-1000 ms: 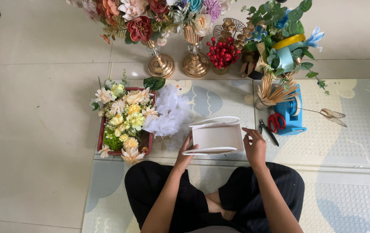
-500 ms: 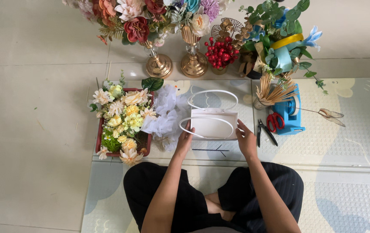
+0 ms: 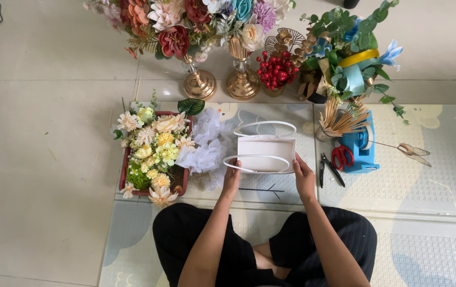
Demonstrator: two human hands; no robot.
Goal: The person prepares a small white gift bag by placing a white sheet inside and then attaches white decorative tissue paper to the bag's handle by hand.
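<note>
A white paper gift bag [image 3: 266, 150] with looped white handles stands upright and open on the play mat in front of me. My left hand [image 3: 232, 177] grips its near left corner. At the near right corner, my right hand [image 3: 303, 178] presses against the bag's side. A heap of white tulle [image 3: 207, 146] lies just left of the bag. Further left sits a dark red tray [image 3: 125, 171] filled with yellow and cream artificial flowers.
Two gold vases [image 3: 199, 84] with large bouquets and a red berry bunch [image 3: 273, 69] stand at the back. A green-and-blue arrangement [image 3: 353, 58], a jar of wooden sticks [image 3: 339, 121], a blue holder [image 3: 361, 151] with red scissors [image 3: 341, 155], and black pliers [image 3: 326, 169] lie to the right.
The bag was lying tilted in my hands a second ago; it now stands upright on the mat with both hands at its near corners.
</note>
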